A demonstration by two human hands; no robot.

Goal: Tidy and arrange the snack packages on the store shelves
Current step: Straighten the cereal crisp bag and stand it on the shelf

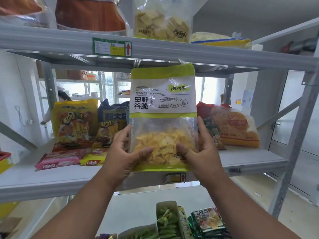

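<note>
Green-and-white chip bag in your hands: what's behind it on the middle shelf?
The green-and-white chip bag, held upright by the left hand and right hand, covers the shelf's centre. A dark blue snack bag and a green packet show at its sides; what is directly behind is hidden.

Fingers of both hands hidden behind the held chip bag [163, 116]; only the thumbs are seen in front. Green-and-red packet [213, 135] partly covered by right hand [201, 152]. Orange bags [89, 14] on top shelf cut off by upper edge. Shelf label [112, 47] print too blurred to read.
</note>
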